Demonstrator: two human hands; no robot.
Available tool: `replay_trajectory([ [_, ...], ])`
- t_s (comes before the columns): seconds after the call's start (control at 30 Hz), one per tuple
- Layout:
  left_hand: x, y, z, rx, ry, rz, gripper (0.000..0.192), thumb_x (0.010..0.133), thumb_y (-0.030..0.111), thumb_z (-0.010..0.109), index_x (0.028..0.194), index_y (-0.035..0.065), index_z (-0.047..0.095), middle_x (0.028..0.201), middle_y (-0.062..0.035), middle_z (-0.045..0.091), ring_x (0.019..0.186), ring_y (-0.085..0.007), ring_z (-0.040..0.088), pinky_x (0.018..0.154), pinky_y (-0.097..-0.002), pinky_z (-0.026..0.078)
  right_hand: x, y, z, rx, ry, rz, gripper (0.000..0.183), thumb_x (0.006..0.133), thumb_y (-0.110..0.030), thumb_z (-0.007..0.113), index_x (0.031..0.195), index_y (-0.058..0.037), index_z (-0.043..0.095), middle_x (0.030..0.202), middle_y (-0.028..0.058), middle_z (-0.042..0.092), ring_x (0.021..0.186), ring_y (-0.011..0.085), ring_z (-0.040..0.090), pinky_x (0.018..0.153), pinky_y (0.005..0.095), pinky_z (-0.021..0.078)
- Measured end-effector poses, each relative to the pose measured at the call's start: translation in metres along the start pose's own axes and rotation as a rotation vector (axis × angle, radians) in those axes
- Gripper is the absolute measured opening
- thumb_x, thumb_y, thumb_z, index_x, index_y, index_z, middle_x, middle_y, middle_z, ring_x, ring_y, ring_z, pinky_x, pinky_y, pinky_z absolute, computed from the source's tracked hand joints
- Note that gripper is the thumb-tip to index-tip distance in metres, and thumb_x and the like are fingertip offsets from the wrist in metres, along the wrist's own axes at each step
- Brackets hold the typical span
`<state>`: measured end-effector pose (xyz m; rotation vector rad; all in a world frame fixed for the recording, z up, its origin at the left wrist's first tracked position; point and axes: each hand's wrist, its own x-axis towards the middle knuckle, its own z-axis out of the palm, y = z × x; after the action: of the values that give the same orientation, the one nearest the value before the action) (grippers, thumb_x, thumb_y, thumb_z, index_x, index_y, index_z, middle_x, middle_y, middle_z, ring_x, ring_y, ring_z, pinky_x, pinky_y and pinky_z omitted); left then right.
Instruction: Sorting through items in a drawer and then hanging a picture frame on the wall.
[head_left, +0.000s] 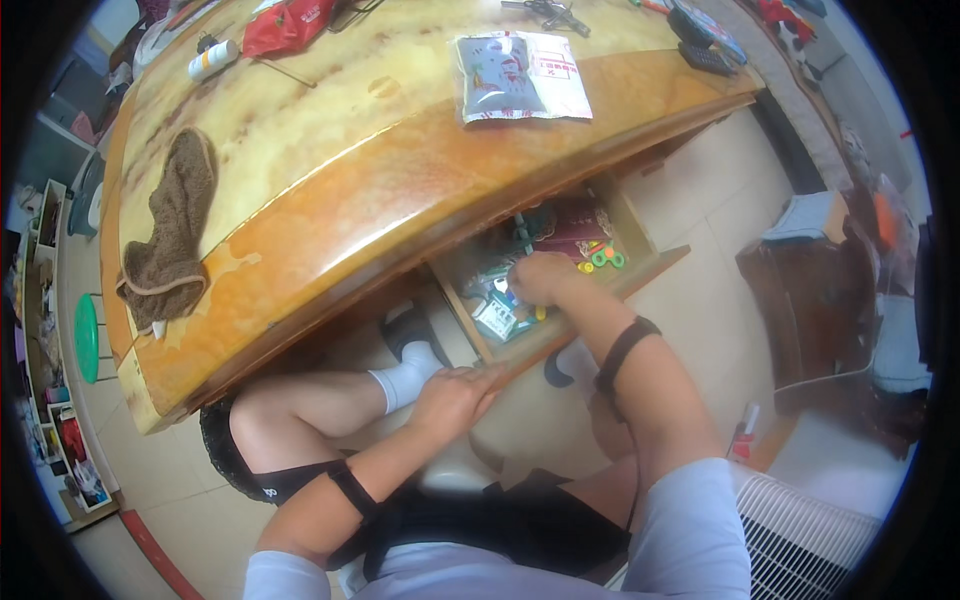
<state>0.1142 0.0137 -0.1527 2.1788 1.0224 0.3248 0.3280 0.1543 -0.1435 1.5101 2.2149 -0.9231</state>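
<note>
Under the marble-patterned tabletop (360, 191), a wooden drawer (525, 346) is pulled out. My right hand (541, 279) reaches into it with curled fingers among small items; whether it grips one is hidden. My left hand (455, 401) rests at the near left corner of the drawer front. Inside the drawer lie a small box with writing (495, 320), a green fidget spinner (608, 255), a dark red cloth pouch (574, 229) and a yellow round piece (586, 267).
On the tabletop lie a brown towel (178, 217), a sealed plastic packet (521, 79), a white bottle (214, 60) and a red bag (289, 28). A brown chair (814, 292) stands at right, a green stool (87, 337) at left. My legs are below the table edge.
</note>
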Motion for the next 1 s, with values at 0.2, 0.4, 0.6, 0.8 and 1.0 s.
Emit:
replay_trajectory([
  [0.2, 0.003, 0.004, -0.002, 0.017, 0.007, 0.005, 0.038, 0.083, 0.018, 0.062, 0.119, 0.0060, 0.057, 0.100, -0.0124, 0.067, 0.088, -0.0279, 0.064, 0.077, -0.0381, 0.049, 0.016, 0.029, 0.011, -0.434, 0.248, 0.403, 0.019, 0.082, -0.015, 0.054, 0.093, -0.0134, 0.070, 0.098, 0.0104, 0.069, 0.091, 0.0228, 0.067, 0.075, 0.0352, 0.0530],
  [0.4, 0.003, 0.002, -0.003, 0.034, -0.005, 0.001, 0.038, 0.083, 0.016, 0.062, 0.119, 0.0059, 0.057, 0.098, -0.0125, 0.067, 0.087, -0.0281, 0.064, 0.076, -0.0382, 0.050, 0.038, 0.013, 0.020, -0.418, 0.331, 0.168, 0.022, 0.085, -0.021, 0.054, 0.099, -0.0115, 0.068, 0.094, 0.0095, 0.069, 0.093, 0.0252, 0.066, 0.079, 0.0371, 0.0523],
  [0.6, 0.003, 0.001, 0.000, 0.018, -0.011, -0.007, 0.039, 0.081, 0.014, 0.062, 0.119, 0.0066, 0.056, 0.097, -0.0125, 0.067, 0.086, -0.0286, 0.065, 0.075, -0.0391, 0.050, 0.061, -0.017, 0.043, -0.091, 0.360, 0.096, 0.034, 0.083, -0.014, 0.053, 0.116, -0.0074, 0.060, 0.124, 0.0161, 0.056, 0.109, 0.0304, 0.058, 0.089, 0.0404, 0.0483],
  [0.8, 0.002, 0.003, 0.002, 0.010, 0.019, -0.008, 0.042, 0.080, 0.015, 0.063, 0.121, 0.0080, 0.055, 0.098, -0.0129, 0.067, 0.087, -0.0292, 0.064, 0.076, -0.0393, 0.050, 0.063, -0.007, 0.043, -0.062, 0.323, 0.015, 0.035, 0.084, -0.018, 0.053, 0.118, -0.0082, 0.059, 0.123, 0.0152, 0.056, 0.107, 0.0306, 0.059, 0.088, 0.0411, 0.0483],
  [1.0, 0.004, 0.008, -0.012, -0.043, 0.016, 0.032, 0.037, 0.084, 0.018, 0.062, 0.119, 0.0078, 0.057, 0.105, -0.0132, 0.065, 0.093, -0.0281, 0.063, 0.082, -0.0377, 0.049, 0.024, 0.015, 0.038, 0.516, 0.546, -0.118, 0.020, 0.086, -0.017, 0.058, 0.101, -0.0048, 0.064, 0.083, 0.0109, 0.066, 0.078, 0.0248, 0.064, 0.068, 0.0352, 0.0504],
])
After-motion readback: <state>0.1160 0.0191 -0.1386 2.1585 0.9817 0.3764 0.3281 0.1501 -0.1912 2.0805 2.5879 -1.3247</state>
